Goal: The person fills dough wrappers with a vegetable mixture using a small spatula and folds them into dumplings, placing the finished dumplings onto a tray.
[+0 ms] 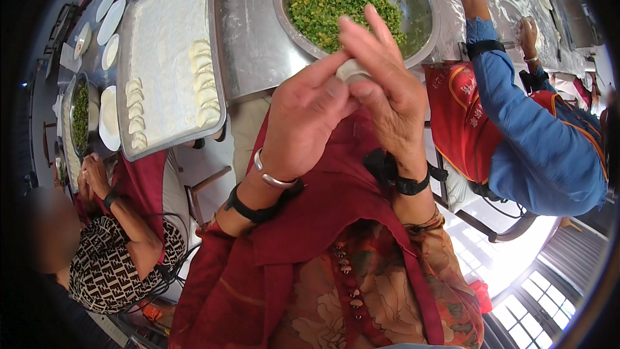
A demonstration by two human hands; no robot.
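A pale dumpling (pixel 352 70) sits between my two hands, in front of the near rim of a metal bowl (pixel 281 10). My left hand (pixel 303 116) is closed on its left side, thumb and fingers pressed against the dough. From the right, my right hand (pixel 394 87) grips it too, with the thumb in front and the other fingers reaching up over it. Much of the dumpling is hidden by the fingers. Chopped green filling (pixel 332 10) with yellow bits lies in the bowl.
A floured metal tray (pixel 165 45) on the left bears rows of folded dumplings (pixel 204 81). Farther left are white plates (pixel 111 19) and another bowl of green filling (pixel 80 116). One person sits left; another, in a blue sleeve (pixel 523 116), works at the floured table (pixel 500 0) right.
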